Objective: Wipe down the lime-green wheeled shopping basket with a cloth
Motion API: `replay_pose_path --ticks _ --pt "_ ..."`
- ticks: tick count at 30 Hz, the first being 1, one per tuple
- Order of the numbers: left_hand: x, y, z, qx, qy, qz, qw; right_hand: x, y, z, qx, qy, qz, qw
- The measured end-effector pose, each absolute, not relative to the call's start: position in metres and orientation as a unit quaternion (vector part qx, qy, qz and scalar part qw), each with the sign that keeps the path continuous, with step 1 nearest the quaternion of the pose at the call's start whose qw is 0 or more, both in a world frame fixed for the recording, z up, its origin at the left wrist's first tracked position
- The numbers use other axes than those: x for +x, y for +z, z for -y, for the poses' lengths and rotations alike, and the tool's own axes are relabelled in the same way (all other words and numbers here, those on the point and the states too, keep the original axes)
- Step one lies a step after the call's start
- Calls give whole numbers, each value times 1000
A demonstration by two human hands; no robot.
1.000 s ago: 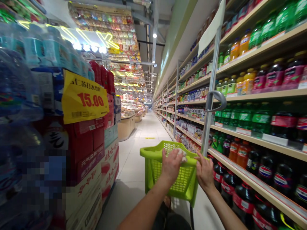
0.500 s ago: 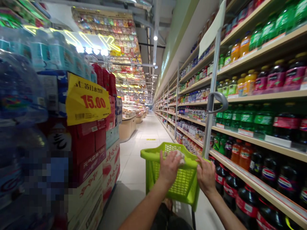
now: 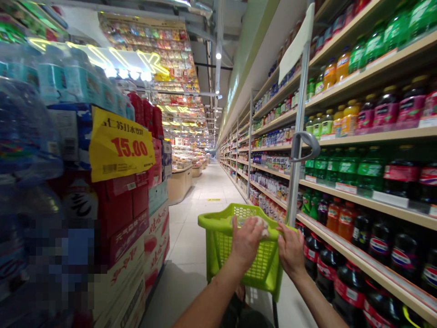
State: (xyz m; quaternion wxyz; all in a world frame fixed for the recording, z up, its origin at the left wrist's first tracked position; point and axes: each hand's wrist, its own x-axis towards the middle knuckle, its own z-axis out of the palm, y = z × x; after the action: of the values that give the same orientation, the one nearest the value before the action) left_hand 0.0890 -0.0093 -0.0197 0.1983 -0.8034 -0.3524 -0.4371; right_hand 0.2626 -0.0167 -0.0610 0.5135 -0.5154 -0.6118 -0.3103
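Observation:
A lime-green plastic shopping basket cart (image 3: 221,246) stands in the aisle just in front of me. My left hand (image 3: 246,240) is closed on a white cloth (image 3: 261,224) and presses it against the basket's near rim. My right hand (image 3: 291,248) grips the rim at the right corner, beside the cart's upright grey handle pole (image 3: 297,150). Both forearms reach in from the bottom of the view.
Drink shelves (image 3: 368,200) run along the right, full of bottles. On the left stands a stack of red cartons and bottled water with a yellow 15.00 price sign (image 3: 119,146). The tiled aisle (image 3: 208,187) stretches ahead toward low display counters (image 3: 179,180).
The left hand with the cloth has shifted slightly right along the rim, closer to the right hand. The view swayed a little; basket and right hand stay about where they were.

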Motion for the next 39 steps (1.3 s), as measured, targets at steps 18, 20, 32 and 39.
replay_pose_path --ticks 18,20,32,39 --pt "69 -23 5 -790 -449 357 216 267 -61 18 -514 -329 615 499" --pt "40 -24 -1 -763 -452 412 210 266 -61 18 -516 -327 611 503" --pt "57 -23 2 -788 -446 377 195 263 -58 21 -512 -333 613 501" --pt "-16 -27 -19 -695 -448 520 212 258 -59 20 -521 -321 603 511"
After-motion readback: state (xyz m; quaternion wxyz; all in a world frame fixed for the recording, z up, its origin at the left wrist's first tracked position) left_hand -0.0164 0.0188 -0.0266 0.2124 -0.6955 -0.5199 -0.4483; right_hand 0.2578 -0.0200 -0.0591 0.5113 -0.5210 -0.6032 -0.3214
